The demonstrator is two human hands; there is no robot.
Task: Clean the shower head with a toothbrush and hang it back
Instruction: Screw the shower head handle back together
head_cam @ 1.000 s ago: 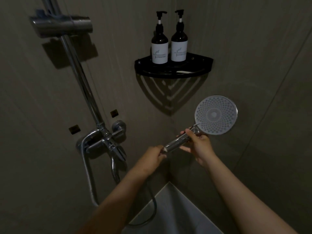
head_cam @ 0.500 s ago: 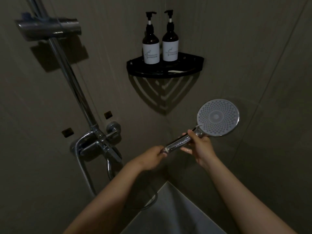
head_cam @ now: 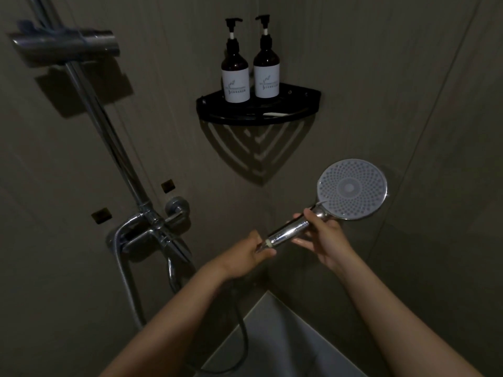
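The chrome shower head (head_cam: 352,188) has a round grey face with many nozzles, turned towards me at the right. My right hand (head_cam: 325,237) grips the upper part of its shiny handle, just below the face. My left hand (head_cam: 246,254) is closed around the handle's lower end, where the hose joins. The dark hose (head_cam: 243,325) hangs down from there in a loop. The empty holder bracket (head_cam: 65,46) sits high on the chrome riser rail (head_cam: 109,131) at the upper left. A white object (head_cam: 275,114), possibly the toothbrush, lies on the corner shelf.
A black corner shelf (head_cam: 215,115) carries two dark pump bottles (head_cam: 235,77) with white labels. The chrome mixer tap (head_cam: 152,229) is mounted low on the left wall. A pale ledge (head_cam: 277,336) shows at the bottom. Grey tiled walls close in on both sides.
The shower head has stayed in both hands, shifting slightly right and down in view as the camera moved. The grips look unchanged.
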